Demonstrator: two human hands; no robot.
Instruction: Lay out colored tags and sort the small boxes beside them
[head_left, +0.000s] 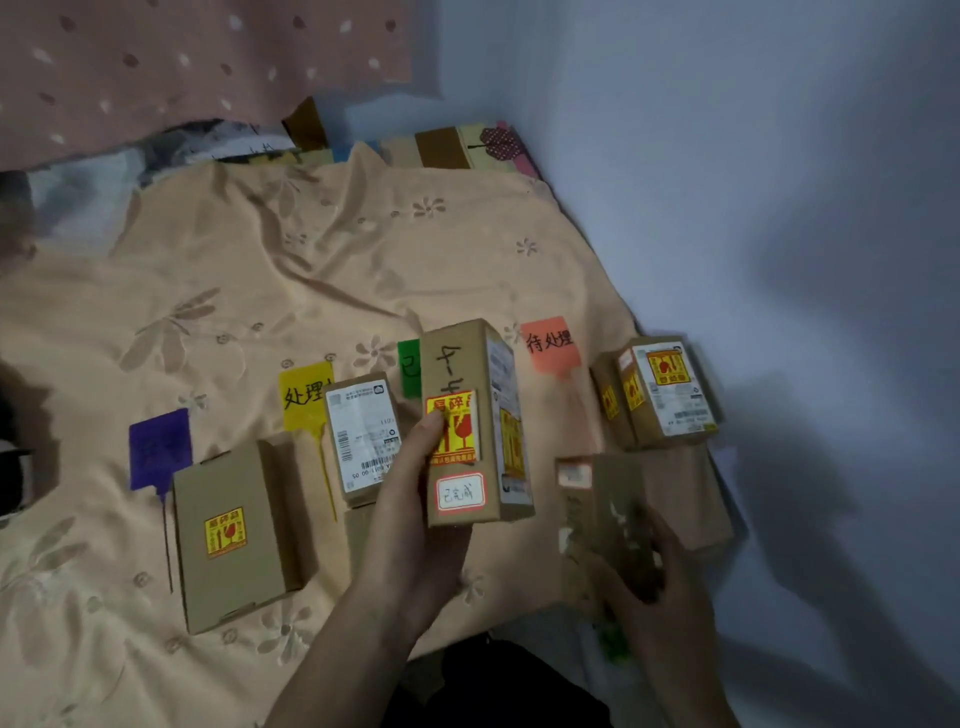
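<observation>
— What is the left hand (415, 499) doing?
— It is wrapped around a tall brown box (475, 426), thumb on the yellow sticker, holding it up over the bed sheet (260, 270).
— And the right hand (649, 577)?
— It grips a blurry brown box (597, 512) low on the right.
— Where are the tags?
— In a row on the sheet: purple tag (160, 447), yellow tag (304, 392), green tag (409, 366) half hidden behind the tall box, orange tag (549, 343).
— Other boxes?
— One box (234, 535) lies just beside the purple tag, one labelled box (363, 436) by the yellow, one sticker box (657, 392) right of the orange.
</observation>
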